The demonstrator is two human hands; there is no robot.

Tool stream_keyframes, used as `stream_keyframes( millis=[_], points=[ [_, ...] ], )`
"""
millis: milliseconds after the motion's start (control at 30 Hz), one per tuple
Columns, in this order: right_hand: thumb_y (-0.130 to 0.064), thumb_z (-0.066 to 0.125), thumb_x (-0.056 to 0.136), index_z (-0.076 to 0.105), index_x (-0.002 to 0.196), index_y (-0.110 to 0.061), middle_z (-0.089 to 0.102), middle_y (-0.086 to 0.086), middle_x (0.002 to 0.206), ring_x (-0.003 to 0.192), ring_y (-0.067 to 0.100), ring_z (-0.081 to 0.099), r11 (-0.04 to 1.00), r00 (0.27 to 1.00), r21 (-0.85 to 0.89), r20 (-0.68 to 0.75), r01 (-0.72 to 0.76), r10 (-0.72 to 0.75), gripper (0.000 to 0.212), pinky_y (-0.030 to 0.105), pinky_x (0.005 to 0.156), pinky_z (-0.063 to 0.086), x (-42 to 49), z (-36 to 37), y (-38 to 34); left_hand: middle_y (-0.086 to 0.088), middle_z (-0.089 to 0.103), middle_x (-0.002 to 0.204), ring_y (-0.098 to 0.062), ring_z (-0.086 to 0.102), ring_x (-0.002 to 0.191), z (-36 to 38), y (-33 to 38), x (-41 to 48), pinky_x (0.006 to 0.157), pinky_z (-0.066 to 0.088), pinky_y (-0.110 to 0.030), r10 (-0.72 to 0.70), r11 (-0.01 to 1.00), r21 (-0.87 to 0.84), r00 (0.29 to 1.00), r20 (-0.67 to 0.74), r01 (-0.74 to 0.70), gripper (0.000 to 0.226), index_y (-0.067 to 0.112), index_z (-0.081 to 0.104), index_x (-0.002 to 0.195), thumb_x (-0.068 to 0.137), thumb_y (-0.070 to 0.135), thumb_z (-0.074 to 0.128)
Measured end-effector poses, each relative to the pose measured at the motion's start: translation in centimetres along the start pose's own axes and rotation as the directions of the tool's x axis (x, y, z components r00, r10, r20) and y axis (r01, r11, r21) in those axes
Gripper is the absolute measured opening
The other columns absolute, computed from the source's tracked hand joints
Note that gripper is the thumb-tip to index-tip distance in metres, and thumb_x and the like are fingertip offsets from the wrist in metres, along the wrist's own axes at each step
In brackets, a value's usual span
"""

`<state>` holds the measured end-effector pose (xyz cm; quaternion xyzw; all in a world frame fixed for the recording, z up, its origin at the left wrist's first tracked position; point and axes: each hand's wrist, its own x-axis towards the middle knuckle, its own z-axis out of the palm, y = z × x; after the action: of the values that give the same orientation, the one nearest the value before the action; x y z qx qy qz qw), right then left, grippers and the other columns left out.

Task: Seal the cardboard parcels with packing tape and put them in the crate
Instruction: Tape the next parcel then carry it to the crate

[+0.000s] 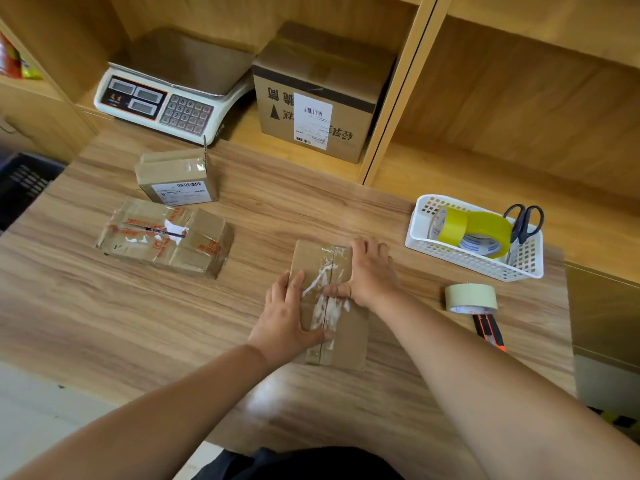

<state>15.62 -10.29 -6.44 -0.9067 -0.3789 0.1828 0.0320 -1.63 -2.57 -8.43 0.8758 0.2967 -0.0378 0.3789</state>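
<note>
My left grip lies flat on the left half of the small parcel. Its fingers are straight, and the thumb presses on the clear tape strip that runs along the middle seam. My right grip lies flat on the far right part of the same parcel, and its thumb meets the strip from the other side. Neither grip is clamped on anything; both are spread open and only press down. The parcel rests in the middle of the surface, in front of me.

I judge that I am smoothing the tape. The strip shows white, wrinkled patches. If I press unevenly, the creases may be fixed in and the seam may open inside the crate. A sideways push may also slide the light parcel over the smooth wood.

To the right lie the beige tape roll and, just beside it, the orange knife. My right forearm passes near them and could knock them. Farther back stands the white basket with yellow rolls and scissors.

At the left are the parcel with red print, its seam slit open, and the parcel with a label, with one flap standing up. The dark crate shows partly beyond the left edge, well apart.
</note>
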Motion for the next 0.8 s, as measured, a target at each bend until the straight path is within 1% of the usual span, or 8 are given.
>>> stream_keyframes(
  millis=[167,233,333,400,467,533,633,800],
  points=[
    [-0.072,0.071,0.057,0.029,0.135,-0.012,0.036,0.006,0.133,0.119,0.024,0.035,0.995,0.998,0.096,0.054,0.025,-0.03,0.107,0.035,0.095,0.035,0.3,0.0,0.2,-0.001,0.027,0.129,-0.017,0.024,0.128,-1.2,0.4,1.9,0.106,0.023,-0.025,-0.028,0.999,0.026,1.0,-0.006,0.029,0.122,0.026,0.009,0.15,0.057,0.053,0.083],
    [-0.07,0.073,0.057,0.031,0.133,-0.012,0.037,0.006,0.131,0.117,0.024,0.035,0.993,0.998,0.112,0.052,0.03,-0.036,0.105,0.035,0.094,0.036,0.4,0.0,0.3,-0.002,0.021,0.137,-0.019,0.018,0.132,-2.0,0.8,3.2,0.11,0.022,-0.03,-0.021,0.997,0.078,0.999,0.048,0.017,0.127,0.031,0.004,0.15,0.054,0.057,0.083],
    [-0.067,0.074,0.058,0.032,0.132,-0.011,0.038,0.006,0.13,0.117,0.023,0.036,0.99,0.998,0.133,0.041,0.04,-0.045,0.102,0.035,0.094,0.036,0.7,0.0,0.5,0.003,-0.007,0.155,-0.023,0.0,0.142,-3.0,1.4,5.5,0.116,0.015,-0.039,-0.006,0.988,0.153,0.991,0.136,-0.015,0.134,0.032,-0.005,0.151,0.053,0.059,0.082],
    [-0.066,0.075,0.059,0.034,0.132,-0.011,0.039,0.006,0.13,0.117,0.024,0.036,0.988,0.998,0.146,0.03,0.047,-0.052,0.1,0.036,0.095,0.037,1.0,0.1,0.7,0.005,-0.006,0.156,-0.022,-0.001,0.143,-3.5,1.7,7.2,0.117,0.015,-0.041,-0.011,0.986,0.168,0.986,0.166,-0.017,0.133,0.031,-0.002,0.151,0.053,0.058,0.083],
    [-0.065,0.075,0.06,0.036,0.13,-0.01,0.04,0.006,0.129,0.116,0.024,0.037,0.985,0.999,0.165,0.02,0.047,-0.051,0.097,0.037,0.094,0.037,1.3,0.2,0.8,0.002,0.015,0.148,-0.021,0.013,0.137,-3.8,1.8,8.6,0.115,0.022,-0.039,0.009,0.987,0.154,0.983,0.181,-0.038,0.125,0.03,0.012,0.15,0.051,0.057,0.083],
    [-0.063,0.074,0.063,0.039,0.125,-0.01,0.043,0.006,0.126,0.113,0.023,0.038,0.977,0.999,0.212,-0.005,0.037,-0.037,0.088,0.035,0.089,0.038,1.5,0.3,1.0,0.002,0.031,0.128,-0.018,0.026,0.125,-4.0,1.8,9.6,0.109,0.03,-0.036,0.032,0.995,0.087,0.984,0.175,-0.048,0.108,0.031,0.032,0.141,0.05,0.053,0.086],
    [-0.059,0.072,0.07,0.042,0.117,-0.011,0.046,0.004,0.119,0.108,0.022,0.04,0.963,0.999,0.268,-0.037,0.021,-0.011,0.073,0.033,0.078,0.035,1.9,0.4,1.2,0.005,0.034,0.111,-0.013,0.028,0.112,-4.0,1.7,10.3,0.098,0.036,-0.031,0.054,0.998,0.032,0.986,0.155,-0.06,0.089,0.031,0.044,0.13,0.053,0.046,0.087],
    [-0.051,0.064,0.082,0.044,0.104,-0.016,0.047,-0.002,0.105,0.099,0.019,0.041,0.942,0.997,0.335,-0.073,-0.009,0.035,0.046,0.032,0.072,0.033,2.5,0.5,1.3,0.004,0.04,0.105,-0.014,0.031,0.107,-3.8,1.3,11.2,0.093,0.034,-0.031,0.06,0.997,-0.054,0.991,0.122,-0.054,0.058,0.03,0.054,0.112,0.064,0.043,0.083]
  ],
)
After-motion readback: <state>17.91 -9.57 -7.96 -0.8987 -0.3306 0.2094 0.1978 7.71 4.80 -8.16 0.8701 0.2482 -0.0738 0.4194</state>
